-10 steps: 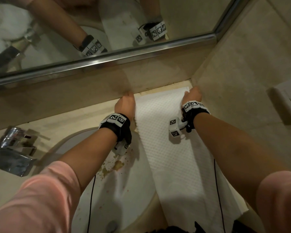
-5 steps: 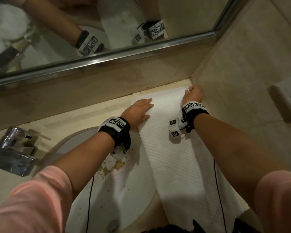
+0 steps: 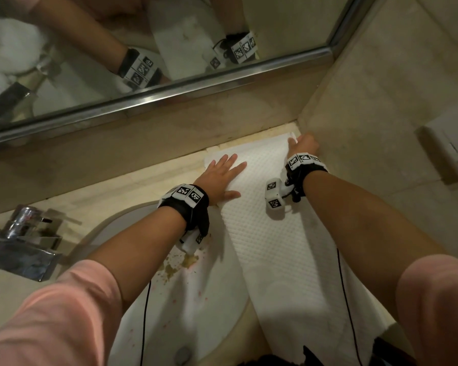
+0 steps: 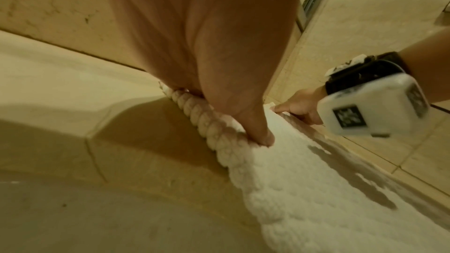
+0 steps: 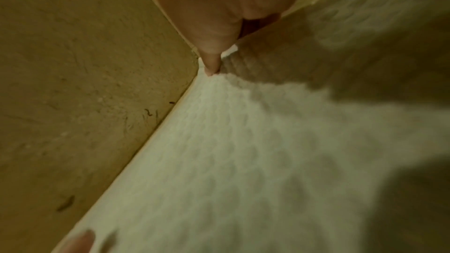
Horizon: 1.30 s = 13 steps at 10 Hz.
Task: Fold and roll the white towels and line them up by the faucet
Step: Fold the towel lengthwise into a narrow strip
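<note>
A white waffle-textured towel (image 3: 275, 247) lies as a long folded strip on the counter, running from the back wall to the front edge, right of the sink. My left hand (image 3: 226, 175) lies flat on its far left part with straight, spread fingers; the left wrist view shows the thumb (image 4: 258, 134) pressing the towel's (image 4: 316, 189) left edge. My right hand (image 3: 303, 143) is curled at the far right corner by the side wall and pinches that corner. The right wrist view shows a fingertip (image 5: 212, 64) on the towel (image 5: 243, 151) against the wall.
A chrome faucet (image 3: 19, 239) stands at the left behind the stained white sink (image 3: 185, 299). A framed mirror (image 3: 169, 88) runs along the back wall and reflects white towelling (image 3: 8, 48) at upper left. A white box (image 3: 447, 151) hangs on the right wall.
My left hand released the far left corner, opened, and slid flat onto the towel toward the right. My right hand kept its hold at the far right corner.
</note>
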Tool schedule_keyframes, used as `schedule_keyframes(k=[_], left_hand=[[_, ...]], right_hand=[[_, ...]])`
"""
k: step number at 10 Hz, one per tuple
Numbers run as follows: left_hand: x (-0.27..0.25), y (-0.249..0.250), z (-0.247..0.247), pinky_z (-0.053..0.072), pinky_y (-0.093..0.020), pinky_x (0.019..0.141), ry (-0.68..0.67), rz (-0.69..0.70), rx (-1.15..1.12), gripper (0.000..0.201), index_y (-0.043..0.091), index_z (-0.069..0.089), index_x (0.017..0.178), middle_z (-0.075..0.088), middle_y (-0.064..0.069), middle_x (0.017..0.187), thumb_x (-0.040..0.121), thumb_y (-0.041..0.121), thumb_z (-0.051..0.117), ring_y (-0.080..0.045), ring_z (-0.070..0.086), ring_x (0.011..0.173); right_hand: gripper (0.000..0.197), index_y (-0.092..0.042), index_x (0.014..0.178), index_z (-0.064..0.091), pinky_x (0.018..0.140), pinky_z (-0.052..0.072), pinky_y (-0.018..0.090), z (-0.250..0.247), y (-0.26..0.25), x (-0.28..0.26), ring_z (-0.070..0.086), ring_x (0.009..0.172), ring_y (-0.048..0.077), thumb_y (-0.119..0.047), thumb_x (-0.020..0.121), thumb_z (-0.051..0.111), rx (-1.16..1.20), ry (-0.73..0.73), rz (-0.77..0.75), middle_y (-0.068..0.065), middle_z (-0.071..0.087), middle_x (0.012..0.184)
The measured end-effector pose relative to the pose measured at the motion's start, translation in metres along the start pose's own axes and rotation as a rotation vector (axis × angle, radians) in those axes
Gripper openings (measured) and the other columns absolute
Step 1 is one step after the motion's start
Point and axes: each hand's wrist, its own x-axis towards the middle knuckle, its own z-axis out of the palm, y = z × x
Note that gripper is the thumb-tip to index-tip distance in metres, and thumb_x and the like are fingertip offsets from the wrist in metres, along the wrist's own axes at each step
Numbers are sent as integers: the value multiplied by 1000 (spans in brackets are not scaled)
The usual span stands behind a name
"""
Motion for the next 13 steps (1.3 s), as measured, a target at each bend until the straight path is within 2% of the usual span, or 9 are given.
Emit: schedule_keyframes(k=[1, 4, 6, 7, 9, 10, 11, 12, 13], left_hand=[[1, 1, -1, -2, -45, 118, -48, -5, 57, 77, 30, 0, 152, -15, -9, 159, 94, 52, 44, -27, -13, 146], [4, 8, -9, -1, -48, 117, -125, -48, 89, 76, 30, -2, 152, -18, -8, 158, 95, 48, 45, -28, -15, 146], [5, 14, -13, 2, -49, 117, -156, -84, 120, 77, 30, -3, 152, -19, -8, 158, 96, 47, 46, -29, -14, 146], [4, 17, -15, 2, -49, 117, -168, -93, 108, 77, 30, -3, 152, -20, -8, 158, 96, 45, 47, -28, -14, 146], [3, 18, -16, 2, -50, 117, -170, -98, 104, 76, 29, -3, 152, -19, -9, 158, 96, 45, 46, -30, -13, 146], [4, 18, -17, 3, -50, 117, -177, -104, 100, 76, 29, -3, 152, -19, -9, 158, 97, 45, 46, -30, -13, 146], [4, 19, -17, 4, -51, 117, -182, -110, 102, 76, 30, -3, 152, -18, -9, 158, 96, 45, 47, -30, -13, 146], [5, 19, -17, 4, -51, 117, -187, -119, 99, 77, 30, -3, 152, -19, -8, 158, 96, 44, 47, -29, -13, 146], [4, 21, -19, 5, -51, 117, -188, -131, 95, 76, 30, -2, 152, -18, -8, 158, 96, 43, 48, -28, -12, 146]], right_hand=[[34, -3, 115, 49, 79, 55, 40, -1, 12, -12, 65, 97, 34, -29, 95, 57, -43, 39, -44, 19, 64, 110], [25, -3, 112, 47, 77, 48, 35, -19, 65, -58, 59, 100, 33, -19, 94, 55, -15, 68, -159, 17, 59, 113], [30, -1, 116, 53, 84, 45, 37, -30, 95, -81, 55, 107, 33, -24, 97, 49, -91, 62, -105, 17, 57, 118], [32, 2, 113, 57, 81, 46, 34, -37, 108, -85, 59, 103, 35, -25, 99, 45, -94, 28, -43, 21, 61, 115], [27, 1, 108, 59, 68, 34, 26, -45, 129, -97, 60, 99, 35, -20, 98, 47, -31, 39, 73, 22, 63, 110], [28, 1, 112, 58, 75, 40, 29, -48, 126, -97, 58, 105, 35, -19, 99, 44, -67, 16, 72, 21, 61, 114], [32, 1, 118, 57, 89, 44, 35, -51, 122, -96, 55, 112, 34, -20, 100, 41, -135, -34, 65, 20, 59, 120], [31, 2, 111, 60, 84, 48, 35, -50, 121, -94, 60, 107, 35, -23, 100, 46, -186, -1, 76, 19, 62, 115], [28, -2, 107, 62, 73, 43, 27, -50, 122, -95, 62, 102, 33, -26, 96, 54, -92, 20, 110, 17, 66, 109]])
